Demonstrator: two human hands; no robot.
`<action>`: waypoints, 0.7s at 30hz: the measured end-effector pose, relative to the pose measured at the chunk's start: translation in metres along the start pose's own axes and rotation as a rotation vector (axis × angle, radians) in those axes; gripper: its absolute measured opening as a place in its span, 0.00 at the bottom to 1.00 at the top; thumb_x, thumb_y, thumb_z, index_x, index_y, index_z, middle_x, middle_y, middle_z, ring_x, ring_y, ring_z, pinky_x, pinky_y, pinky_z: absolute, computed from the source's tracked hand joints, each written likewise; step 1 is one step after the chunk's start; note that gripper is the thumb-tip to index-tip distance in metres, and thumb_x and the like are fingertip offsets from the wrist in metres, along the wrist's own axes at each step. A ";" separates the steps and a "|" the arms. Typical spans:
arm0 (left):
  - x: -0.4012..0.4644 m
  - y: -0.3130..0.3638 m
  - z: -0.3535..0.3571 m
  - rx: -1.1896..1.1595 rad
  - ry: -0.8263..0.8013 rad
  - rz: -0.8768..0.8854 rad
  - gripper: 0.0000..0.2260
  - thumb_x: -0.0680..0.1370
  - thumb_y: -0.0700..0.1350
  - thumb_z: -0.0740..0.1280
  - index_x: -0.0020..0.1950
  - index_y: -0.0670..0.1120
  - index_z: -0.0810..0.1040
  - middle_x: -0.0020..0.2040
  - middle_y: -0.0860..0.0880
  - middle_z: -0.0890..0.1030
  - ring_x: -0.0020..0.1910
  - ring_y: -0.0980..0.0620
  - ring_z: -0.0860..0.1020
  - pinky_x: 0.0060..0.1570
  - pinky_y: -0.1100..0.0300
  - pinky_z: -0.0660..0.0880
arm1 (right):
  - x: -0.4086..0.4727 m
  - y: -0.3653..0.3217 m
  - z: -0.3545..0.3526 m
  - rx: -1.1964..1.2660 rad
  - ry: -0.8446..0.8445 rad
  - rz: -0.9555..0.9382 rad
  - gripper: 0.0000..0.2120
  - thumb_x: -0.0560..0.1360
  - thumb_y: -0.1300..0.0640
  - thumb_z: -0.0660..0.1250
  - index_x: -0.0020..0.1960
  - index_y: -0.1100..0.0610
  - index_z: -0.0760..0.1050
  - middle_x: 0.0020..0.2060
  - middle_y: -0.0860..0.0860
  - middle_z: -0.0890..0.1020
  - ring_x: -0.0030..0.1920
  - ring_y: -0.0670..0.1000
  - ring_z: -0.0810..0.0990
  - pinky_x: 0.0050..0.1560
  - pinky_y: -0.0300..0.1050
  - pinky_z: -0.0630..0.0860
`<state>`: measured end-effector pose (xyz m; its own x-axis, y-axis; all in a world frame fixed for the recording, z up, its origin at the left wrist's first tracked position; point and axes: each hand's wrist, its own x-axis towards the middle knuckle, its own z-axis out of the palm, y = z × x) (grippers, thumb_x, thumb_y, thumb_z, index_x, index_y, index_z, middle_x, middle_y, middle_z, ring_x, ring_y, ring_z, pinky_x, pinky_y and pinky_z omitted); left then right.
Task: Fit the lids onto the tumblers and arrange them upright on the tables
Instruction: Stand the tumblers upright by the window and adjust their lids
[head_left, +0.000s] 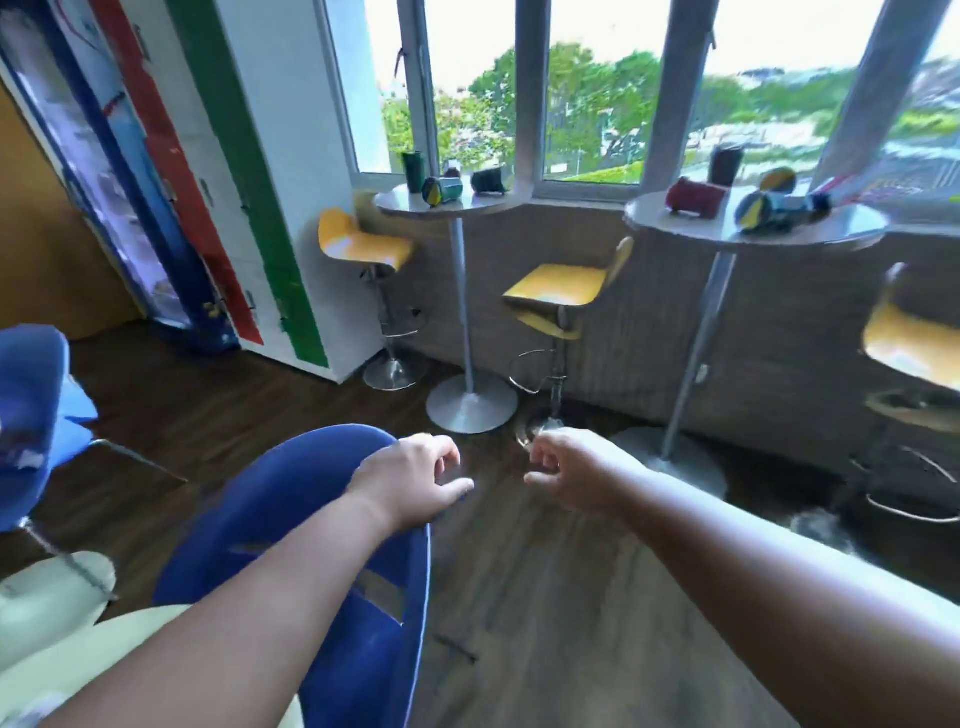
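Nearest, both forearms reach forward over the wooden floor (519, 597). The left hand (410, 475) hangs at about 6 o'clock above the back of a blue chair (291, 509), fingers loosely curled and holding nothing. The right hand (569, 470) is just beside it toward 5 o'clock, also loosely curled and holding nothing; the two hands are close but apart.

All the tumblers are well away from the hands, up on two round desks by the window. On the left desk (410, 205), at about 12 o'clock, a dark green tumbler (414, 171) stands upright, a teal tumbler (442, 191) lies on its side next to it, and a dark tumbler (488, 182) lies tipped nearer the glass; a small blurred item sits behind them.

On the right desk (831, 236), at about 2 o'clock, a red tumbler (696, 197) lies on its side, a blue tumbler (779, 213) lies on its side toward the front edge, and a black tumbler (725, 165) stands upright at the back. A round yellow-and-blue piece (777, 181) sits behind the blue one; blur hides whether it is a lid.

Yellow stools (558, 286) stand around the desks.
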<state>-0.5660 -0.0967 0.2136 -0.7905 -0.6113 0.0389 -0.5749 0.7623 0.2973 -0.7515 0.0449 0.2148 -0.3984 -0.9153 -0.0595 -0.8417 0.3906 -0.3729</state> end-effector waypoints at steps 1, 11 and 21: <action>0.022 0.026 0.006 -0.002 -0.007 0.032 0.13 0.74 0.63 0.67 0.52 0.58 0.76 0.45 0.59 0.77 0.46 0.58 0.76 0.49 0.58 0.76 | -0.002 0.029 -0.016 0.004 0.007 0.033 0.11 0.73 0.44 0.70 0.50 0.50 0.78 0.45 0.47 0.79 0.46 0.51 0.78 0.48 0.46 0.77; 0.199 0.247 0.027 -0.069 0.000 0.287 0.13 0.73 0.62 0.68 0.52 0.58 0.77 0.46 0.59 0.76 0.47 0.57 0.76 0.49 0.56 0.76 | -0.003 0.251 -0.166 -0.044 0.159 0.276 0.10 0.72 0.43 0.67 0.47 0.48 0.75 0.43 0.45 0.79 0.45 0.50 0.79 0.49 0.49 0.79; 0.370 0.321 0.009 -0.019 0.046 0.458 0.15 0.75 0.62 0.67 0.57 0.56 0.77 0.50 0.57 0.77 0.49 0.56 0.76 0.46 0.58 0.73 | 0.088 0.359 -0.252 -0.053 0.229 0.339 0.11 0.72 0.40 0.68 0.49 0.45 0.74 0.45 0.43 0.76 0.47 0.48 0.78 0.53 0.52 0.79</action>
<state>-1.0450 -0.0757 0.3149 -0.9518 -0.2216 0.2121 -0.1644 0.9523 0.2572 -1.1809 0.1291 0.3090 -0.7219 -0.6909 0.0392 -0.6642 0.6758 -0.3195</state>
